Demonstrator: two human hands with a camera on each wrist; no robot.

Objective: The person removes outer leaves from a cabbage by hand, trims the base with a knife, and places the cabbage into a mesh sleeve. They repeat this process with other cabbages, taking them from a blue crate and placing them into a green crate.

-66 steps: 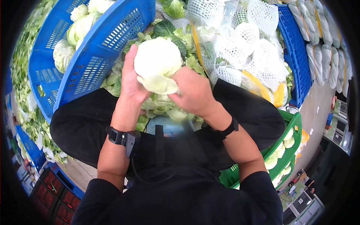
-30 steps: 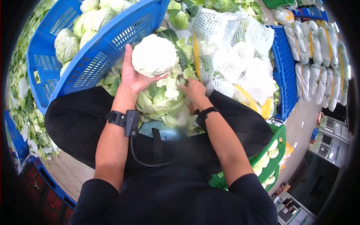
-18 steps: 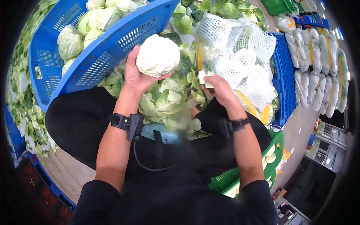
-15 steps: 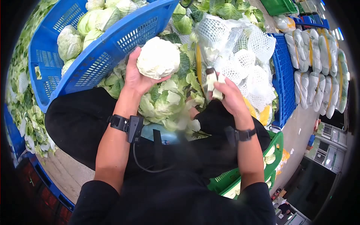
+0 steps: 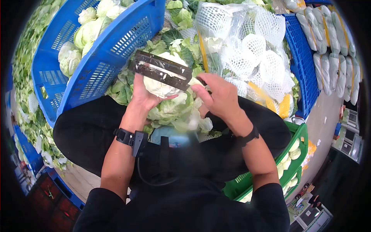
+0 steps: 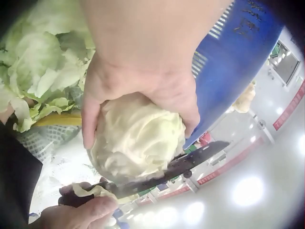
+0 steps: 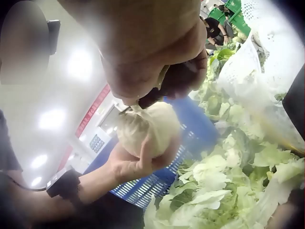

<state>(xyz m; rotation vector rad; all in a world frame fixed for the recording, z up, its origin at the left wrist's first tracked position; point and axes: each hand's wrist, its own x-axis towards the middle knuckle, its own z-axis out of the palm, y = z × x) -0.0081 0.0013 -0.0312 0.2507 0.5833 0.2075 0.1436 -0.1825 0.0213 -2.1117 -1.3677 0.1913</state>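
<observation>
Packing floor: blue crates of cabbages, netted heads in bags, leaf scraps in lap. Left hand cups cabbage from below; right hand grips knife, blade laid across the head. Trimming step, seemingly; next needs a controlled cut clear of the left fingers.

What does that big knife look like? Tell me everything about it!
The knife has a wide, dark, flat blade like a cleaver, with pale smears along it. The right hand grips its handle, which is hidden in the fist. The blade lies across the pale cabbage that the left hand holds up, above a heap of loose leaves.
</observation>
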